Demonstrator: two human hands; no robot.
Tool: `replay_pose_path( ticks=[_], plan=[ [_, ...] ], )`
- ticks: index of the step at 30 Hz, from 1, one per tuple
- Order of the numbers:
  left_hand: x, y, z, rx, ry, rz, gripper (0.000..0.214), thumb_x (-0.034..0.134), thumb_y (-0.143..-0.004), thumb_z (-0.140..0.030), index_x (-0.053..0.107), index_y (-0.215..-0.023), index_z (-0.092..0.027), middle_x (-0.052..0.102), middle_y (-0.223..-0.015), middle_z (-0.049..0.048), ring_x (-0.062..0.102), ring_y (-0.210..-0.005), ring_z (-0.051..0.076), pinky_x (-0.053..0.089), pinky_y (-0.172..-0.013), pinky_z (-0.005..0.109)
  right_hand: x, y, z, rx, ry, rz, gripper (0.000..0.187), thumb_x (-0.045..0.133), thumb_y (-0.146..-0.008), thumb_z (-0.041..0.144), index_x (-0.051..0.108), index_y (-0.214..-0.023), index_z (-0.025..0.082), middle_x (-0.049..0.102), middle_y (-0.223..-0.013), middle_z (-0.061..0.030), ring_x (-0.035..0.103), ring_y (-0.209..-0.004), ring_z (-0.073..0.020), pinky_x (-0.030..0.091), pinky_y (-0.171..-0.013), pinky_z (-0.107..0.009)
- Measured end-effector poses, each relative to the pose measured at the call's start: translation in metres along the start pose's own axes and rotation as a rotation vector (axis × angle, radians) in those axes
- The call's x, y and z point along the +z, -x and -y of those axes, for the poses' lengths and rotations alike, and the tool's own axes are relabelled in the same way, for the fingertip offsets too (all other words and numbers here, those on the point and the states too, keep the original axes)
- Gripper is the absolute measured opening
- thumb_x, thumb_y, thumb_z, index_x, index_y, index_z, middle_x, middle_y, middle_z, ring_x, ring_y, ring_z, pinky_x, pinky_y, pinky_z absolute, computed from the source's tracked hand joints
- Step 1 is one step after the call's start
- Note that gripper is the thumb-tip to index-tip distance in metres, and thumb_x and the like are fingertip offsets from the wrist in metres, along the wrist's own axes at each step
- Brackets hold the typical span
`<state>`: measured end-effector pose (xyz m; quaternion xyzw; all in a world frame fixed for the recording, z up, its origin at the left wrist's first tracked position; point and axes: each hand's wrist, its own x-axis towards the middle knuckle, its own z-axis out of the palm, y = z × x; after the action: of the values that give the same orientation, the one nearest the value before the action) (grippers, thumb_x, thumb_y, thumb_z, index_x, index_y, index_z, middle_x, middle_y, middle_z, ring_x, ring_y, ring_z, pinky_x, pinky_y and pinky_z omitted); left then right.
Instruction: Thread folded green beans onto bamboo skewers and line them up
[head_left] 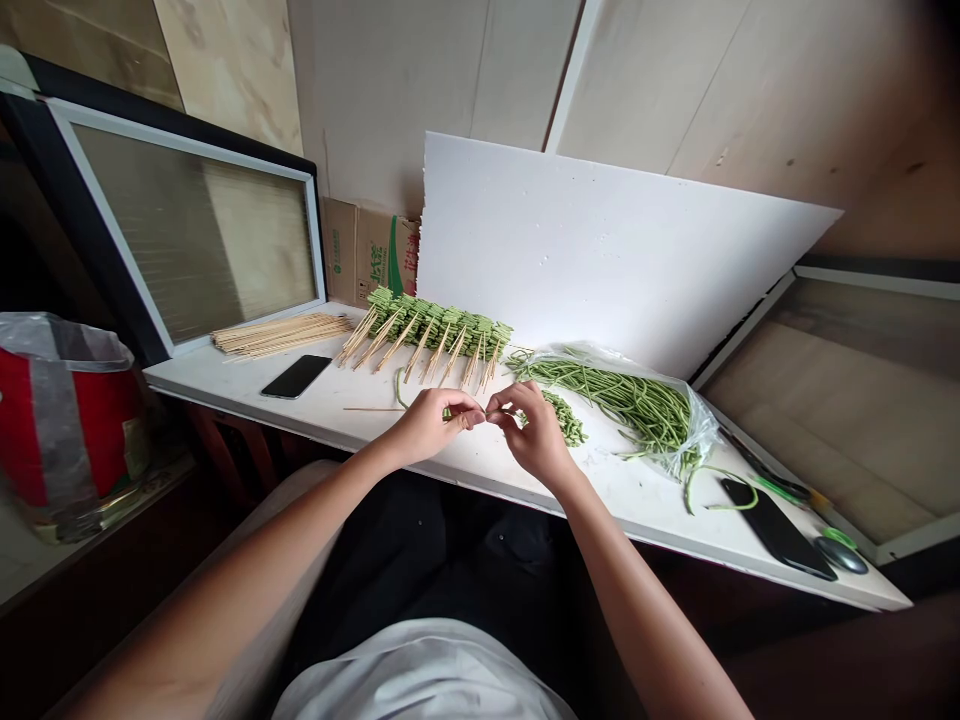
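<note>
My left hand (433, 423) and my right hand (531, 430) meet above the white table's (480, 465) near edge, fingers pinched together on a small green bean piece (448, 412) and what looks like a thin skewer between them. A small heap of cut bean pieces (566, 418) lies just right of my right hand. One loose bamboo skewer (373, 408) lies left of my left hand. Behind my hands a row of finished bean skewers (427, 335) is laid out. Long green beans (622, 400) spill from a clear plastic bag (686, 425) at the right.
A bundle of bare skewers (281, 335) and a black phone (296, 377) lie at the far left of the table. A second phone (780, 530) and a dark round object lie at the right end. A white board (615, 250) leans behind. A red bucket (67, 420) stands left.
</note>
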<state>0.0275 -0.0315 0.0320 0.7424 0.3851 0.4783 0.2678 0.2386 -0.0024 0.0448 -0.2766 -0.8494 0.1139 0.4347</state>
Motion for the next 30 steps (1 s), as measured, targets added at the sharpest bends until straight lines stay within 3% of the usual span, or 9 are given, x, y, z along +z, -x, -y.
replay_pose_path(
  ticks=[3, 8, 12, 15, 18, 20, 22, 26, 30],
  plan=[
    [0.002, 0.001, 0.001, 0.031, -0.028, 0.037, 0.017, 0.067, -0.095, -0.025, 0.078, -0.085, -0.016, 0.076, -0.086, 0.0058, 0.068, -0.082, 0.019, 0.051, -0.079, 0.030, 0.002, 0.002, 0.000, -0.020, -0.045, 0.068, 0.024, 0.057, -0.091, 0.005, 0.071, -0.091, 0.024, 0.071, -0.089, -0.0059, 0.057, -0.097, -0.0267, 0.049, -0.087, -0.042],
    [0.004, 0.002, 0.012, 0.056, -0.051, 0.107, 0.022, 0.059, -0.087, -0.008, 0.078, -0.079, -0.017, 0.076, -0.082, 0.0051, 0.069, -0.080, 0.018, 0.052, -0.078, 0.028, 0.002, 0.003, -0.003, -0.036, -0.146, 0.206, 0.031, 0.054, -0.088, -0.001, 0.072, -0.091, 0.024, 0.071, -0.088, -0.0045, 0.057, -0.097, -0.0247, 0.049, -0.087, -0.038],
    [0.002, 0.001, 0.018, 0.060, -0.045, 0.190, 0.023, 0.058, -0.085, -0.007, 0.079, -0.079, -0.017, 0.076, -0.079, 0.0051, 0.070, -0.077, 0.017, 0.054, -0.077, 0.028, -0.003, 0.002, -0.006, -0.021, -0.231, 0.309, 0.020, 0.061, -0.097, 0.013, 0.073, -0.087, 0.024, 0.071, -0.085, -0.0054, 0.059, -0.097, -0.0251, 0.050, -0.090, -0.040],
    [-0.010, -0.002, 0.020, 0.038, -0.045, 0.165, 0.023, 0.057, -0.089, -0.011, 0.078, -0.080, -0.016, 0.076, -0.079, 0.0061, 0.069, -0.076, 0.017, 0.054, -0.075, 0.029, -0.014, -0.001, -0.008, -0.020, -0.280, 0.408, 0.021, 0.064, -0.102, 0.029, 0.074, -0.084, 0.024, 0.072, -0.084, -0.0064, 0.063, -0.097, -0.0249, 0.051, -0.091, -0.041],
    [-0.024, -0.005, 0.021, 0.001, -0.023, 0.057, 0.021, 0.063, -0.094, -0.024, 0.079, -0.085, -0.014, 0.077, -0.081, 0.0080, 0.070, -0.076, 0.018, 0.055, -0.078, 0.031, -0.025, -0.004, -0.018, 0.024, -0.210, 0.313, 0.023, 0.071, -0.098, 0.045, 0.078, -0.089, 0.025, 0.074, -0.092, -0.0075, 0.065, -0.096, -0.0252, 0.053, -0.089, -0.041],
    [-0.030, -0.006, 0.021, -0.016, -0.019, 0.008, 0.026, 0.068, -0.096, -0.036, 0.081, -0.091, -0.014, 0.078, -0.082, 0.0087, 0.070, -0.076, 0.019, 0.056, -0.079, 0.032, -0.027, -0.003, -0.035, 0.088, -0.079, 0.179, 0.029, 0.074, -0.094, 0.053, 0.081, -0.093, 0.025, 0.075, -0.096, -0.0092, 0.065, -0.095, -0.0267, 0.053, -0.087, -0.043],
    [-0.031, -0.006, 0.021, -0.024, -0.012, 0.005, 0.034, 0.069, -0.097, -0.045, 0.082, -0.096, -0.014, 0.079, -0.086, 0.0098, 0.071, -0.079, 0.020, 0.057, -0.079, 0.032, -0.024, 0.001, -0.057, 0.174, 0.094, 0.124, 0.036, 0.072, -0.093, 0.058, 0.084, -0.094, 0.024, 0.075, -0.093, -0.0106, 0.065, -0.091, -0.0282, 0.052, -0.086, -0.045],
    [-0.023, -0.004, 0.020, -0.005, -0.029, 0.106, 0.038, 0.061, -0.102, -0.046, 0.083, -0.110, -0.016, 0.076, -0.106, 0.0119, 0.071, -0.091, 0.021, 0.057, -0.085, 0.032, -0.006, 0.015, -0.103, 0.295, 0.246, 0.201, 0.040, 0.071, -0.092, 0.058, 0.084, -0.082, 0.021, 0.076, -0.079, -0.0110, 0.067, -0.085, -0.0288, 0.053, -0.081, -0.042],
    [-0.018, -0.002, 0.019, -0.009, -0.084, 0.171, 0.038, 0.054, -0.105, -0.039, 0.078, -0.127, -0.019, 0.070, -0.114, 0.0109, 0.067, -0.098, 0.020, 0.054, -0.094, 0.033, 0.004, 0.026, -0.125, 0.371, 0.230, 0.231, 0.042, 0.074, -0.089, 0.060, 0.083, -0.076, 0.020, 0.075, -0.072, -0.0104, 0.067, -0.076, -0.0270, 0.054, -0.075, -0.039]
  ],
)
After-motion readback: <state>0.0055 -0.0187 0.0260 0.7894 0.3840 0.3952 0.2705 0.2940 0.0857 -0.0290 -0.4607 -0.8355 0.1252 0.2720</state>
